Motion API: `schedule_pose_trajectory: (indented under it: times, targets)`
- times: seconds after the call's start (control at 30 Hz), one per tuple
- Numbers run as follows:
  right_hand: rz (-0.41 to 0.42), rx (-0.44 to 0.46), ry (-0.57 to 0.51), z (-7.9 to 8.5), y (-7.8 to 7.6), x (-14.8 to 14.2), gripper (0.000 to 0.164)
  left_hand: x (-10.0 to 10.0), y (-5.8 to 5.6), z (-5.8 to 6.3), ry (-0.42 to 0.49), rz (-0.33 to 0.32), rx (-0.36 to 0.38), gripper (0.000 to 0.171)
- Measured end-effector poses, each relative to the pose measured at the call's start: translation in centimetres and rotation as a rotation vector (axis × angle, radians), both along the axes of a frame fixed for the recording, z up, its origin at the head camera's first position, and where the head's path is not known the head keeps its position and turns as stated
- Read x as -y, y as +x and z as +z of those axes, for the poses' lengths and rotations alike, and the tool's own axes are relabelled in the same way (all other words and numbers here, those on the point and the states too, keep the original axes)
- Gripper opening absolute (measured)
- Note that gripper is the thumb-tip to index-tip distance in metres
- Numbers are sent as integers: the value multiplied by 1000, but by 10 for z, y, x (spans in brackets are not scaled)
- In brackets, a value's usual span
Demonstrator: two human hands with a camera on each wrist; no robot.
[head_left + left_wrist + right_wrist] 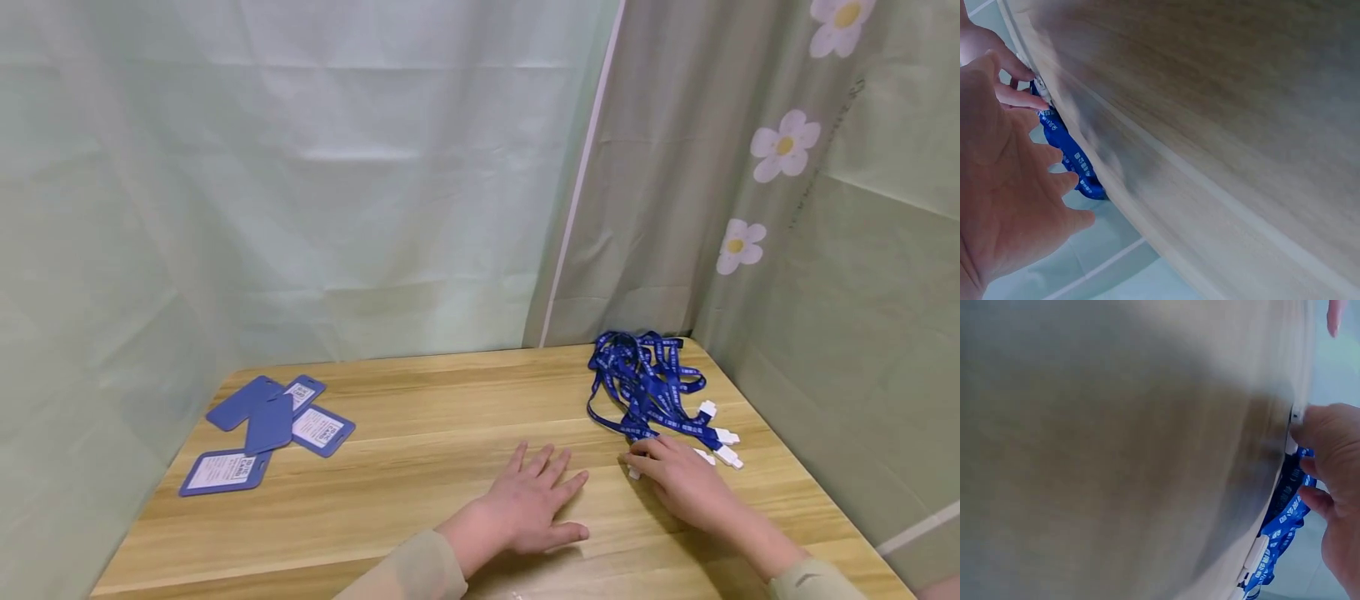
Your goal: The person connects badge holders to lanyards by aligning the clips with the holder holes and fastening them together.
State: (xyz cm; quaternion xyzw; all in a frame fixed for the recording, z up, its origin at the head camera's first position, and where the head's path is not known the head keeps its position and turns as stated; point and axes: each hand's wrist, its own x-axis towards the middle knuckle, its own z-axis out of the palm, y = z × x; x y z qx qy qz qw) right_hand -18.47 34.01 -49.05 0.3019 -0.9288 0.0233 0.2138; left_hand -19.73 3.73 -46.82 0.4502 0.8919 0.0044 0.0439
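Note:
A heap of blue printed lanyards (637,375) with white plastic clips (727,456) lies at the table's back right corner. At the near end of the heap my right hand (686,483) pinches one lanyard by its white clip (1291,445), thumb and fingers on either side of it. My left hand (528,504) is held over the middle of the table, palm down with fingers spread, holding nothing. In the left wrist view, the left hand (1016,181) partly covers the lanyards (1069,153).
Several blue card holders (270,423) lie loosely piled on the left of the wooden table (420,433), some showing white printed cards. One holder (225,472) sits nearer the left edge. A pale green curtain (375,167) hangs behind the table and along its sides.

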Motion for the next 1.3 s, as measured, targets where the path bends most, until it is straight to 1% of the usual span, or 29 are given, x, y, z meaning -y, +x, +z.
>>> schedule_pose_trajectory:
  times: [0.1, 0.2, 0.27, 0.37, 0.47, 0.6, 0.67, 0.8, 1.0, 1.07, 1.13, 1.2, 1.3]
  targets:
    - [12, -2, 13, 2, -9, -1, 33, 0, -1, 0, -7, 0, 7, 79]
    - [-2, 46, -1, 6, -17, -4, 35, -1, -1, -1, -7, 4, 8, 79]
    - [-27, 92, -32, 9, -21, -8, 37, -1, 0, -1, -4, 4, -4, 80]
    - [-99, 146, -86, 14, -23, -18, 40, -2, 0, -2, -1, 3, -16, 80]
    - [-189, 166, -88, 19, -19, -35, 44, -3, 0, -3, -2, -3, -20, 80]
    - [-279, 166, -10, 21, -7, -59, 45, -5, -1, -3, -8, -12, -11, 80]
    - [-309, 163, 15, 20, -1, -69, 43, -6, -1, -3, -10, -14, -5, 79]
    - [-351, 163, 8, 17, 7, -82, 36, -7, -1, -3, -9, -14, -4, 79]
    - [-359, 149, -50, 12, 9, -86, 26, -8, 1, -2, -4, -15, -7, 79]
    - [-374, 153, -105, 11, 8, -85, 24, -7, 1, -2, -1, -14, -2, 79]
    - [-407, 165, -191, 12, 5, -83, 24, -7, 1, -3, 3, -12, 0, 79]
    - [-444, 213, -325, 16, 3, -79, 27, -6, 0, -3, 4, -7, -1, 80]
    - [-482, 290, -560, 25, -1, -72, 34, -5, -1, -3, 5, -3, -1, 80]
